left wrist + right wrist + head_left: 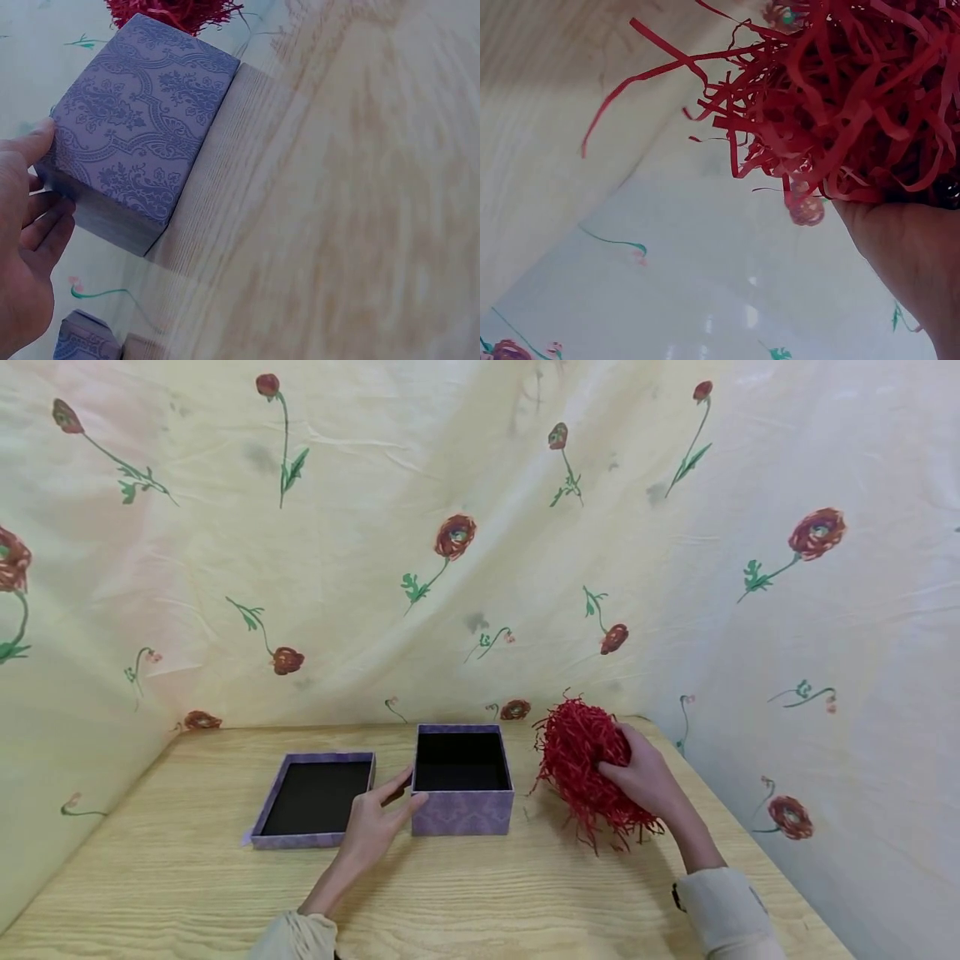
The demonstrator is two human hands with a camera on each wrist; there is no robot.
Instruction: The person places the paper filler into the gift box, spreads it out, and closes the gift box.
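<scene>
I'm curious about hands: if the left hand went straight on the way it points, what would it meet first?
Likely the purple patterned, open-topped box with a dark inside: the left hand appears to touch its near left corner, leaving no visible gap.

No legible text, label, brand, number or sign recorded in any of the three views. Surfaces examined: purple box (462, 812), centre of the head view, ornamental pattern only; lid (318, 797), left of centre, no readable marking; floral cloth (360, 568), upper part of the frame, printed flowers only; red shreds (581, 747), right of centre, plain. Dark item at the right cuff (678, 897), lower right: too small to read.
</scene>
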